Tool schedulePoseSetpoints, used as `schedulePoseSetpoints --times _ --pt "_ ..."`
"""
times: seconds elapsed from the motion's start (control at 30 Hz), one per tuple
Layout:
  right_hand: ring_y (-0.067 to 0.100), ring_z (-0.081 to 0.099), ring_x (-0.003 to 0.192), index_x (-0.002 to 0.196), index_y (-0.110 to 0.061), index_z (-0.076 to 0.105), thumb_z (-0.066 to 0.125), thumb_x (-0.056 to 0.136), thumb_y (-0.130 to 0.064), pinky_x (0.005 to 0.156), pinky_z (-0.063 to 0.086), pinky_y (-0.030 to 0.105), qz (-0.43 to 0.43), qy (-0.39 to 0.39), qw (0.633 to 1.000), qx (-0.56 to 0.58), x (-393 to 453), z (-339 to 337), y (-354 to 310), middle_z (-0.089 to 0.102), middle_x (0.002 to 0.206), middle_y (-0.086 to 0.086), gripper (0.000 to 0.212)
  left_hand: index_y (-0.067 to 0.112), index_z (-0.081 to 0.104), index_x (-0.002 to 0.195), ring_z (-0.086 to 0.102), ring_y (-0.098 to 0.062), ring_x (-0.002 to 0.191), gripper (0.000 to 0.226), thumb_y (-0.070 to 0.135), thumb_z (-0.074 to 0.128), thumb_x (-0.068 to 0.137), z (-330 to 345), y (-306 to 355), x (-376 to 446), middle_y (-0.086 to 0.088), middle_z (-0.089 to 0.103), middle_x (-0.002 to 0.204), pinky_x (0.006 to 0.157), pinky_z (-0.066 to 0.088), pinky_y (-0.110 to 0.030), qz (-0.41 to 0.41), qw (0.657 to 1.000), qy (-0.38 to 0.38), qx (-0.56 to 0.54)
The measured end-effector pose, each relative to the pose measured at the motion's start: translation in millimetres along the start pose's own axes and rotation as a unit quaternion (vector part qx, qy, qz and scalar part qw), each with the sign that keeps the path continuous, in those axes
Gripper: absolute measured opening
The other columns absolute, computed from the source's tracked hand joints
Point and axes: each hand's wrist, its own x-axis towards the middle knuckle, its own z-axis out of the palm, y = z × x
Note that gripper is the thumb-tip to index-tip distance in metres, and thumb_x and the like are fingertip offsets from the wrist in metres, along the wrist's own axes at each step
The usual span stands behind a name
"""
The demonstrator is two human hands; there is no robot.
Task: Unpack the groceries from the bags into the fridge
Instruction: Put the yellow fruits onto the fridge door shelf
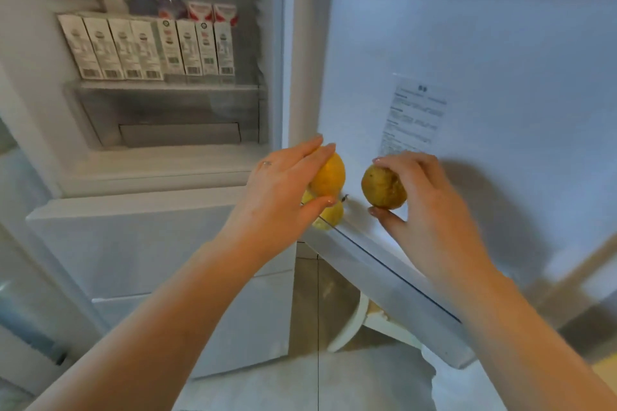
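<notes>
Risking a drop: both fruits hang over the fridge door shelf (384, 264) edge and could roll off if let go early. Left hand (283, 183) grasps orange fruit (329, 177) under its fingertips, yellow fruit (329, 217) just below the thumb. Right hand (424, 197) pinches brownish fruit (384, 187) between thumb and fingertips.

a white stool leg (347, 327) stands on the tiled floor (307, 304) below.
</notes>
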Motion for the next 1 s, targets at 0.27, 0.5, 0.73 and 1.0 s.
schedulePoseSetpoints --times 0.27,0.5,0.73,1.0 --pt "0.016 0.051 0.109 0.124 -0.032 0.047 0.074 0.077 -0.024 0.079 0.047 0.033 0.012 -0.078 0.995 -0.061 11 -3 8 0.051 0.126 -0.008 0.055 0.028 0.043 0.138 0.033 -0.004 0.129 0.068 0.027 0.074 0.078 28 -21 25 0.011 0.039 0.144 0.099 0.02 -0.006 0.004 0.994 -0.054 -0.098" --pt "0.02 0.055 0.102 0.117 -0.027 0.053 0.079 0.07 -0.023 0.069 0.045 0.029 0.008 -0.098 0.989 -0.108 11 6 9 0.053 0.118 -0.004 0.054 0.032 0.053 0.128 0.042 0.006 0.106 0.064 0.028 0.079 0.071 35 -36 51 0.02 0.045 0.116 0.083 0.029 0.003 0.013 0.975 -0.148 -0.164" --pt "0.02 0.054 0.1 0.114 -0.023 0.052 0.075 0.07 -0.031 0.063 0.051 0.037 0.017 -0.132 0.976 -0.172 9 12 8 0.056 0.112 -0.003 0.05 0.038 0.053 0.126 0.048 -0.004 0.111 0.065 0.032 0.08 0.068 39 -42 59 0.017 0.047 0.121 0.097 0.043 -0.028 0.033 0.96 -0.221 -0.167" --pt "0.019 0.054 0.095 0.104 -0.023 0.048 0.078 0.067 -0.037 0.059 0.05 0.037 0.006 -0.209 0.952 -0.223 4 12 8 0.054 0.103 -0.005 0.05 0.042 0.05 0.127 0.038 0.002 0.11 0.06 0.038 0.074 0.073 41 -35 65 0.018 0.042 0.122 0.086 0.034 -0.008 0.085 0.935 -0.31 -0.152"
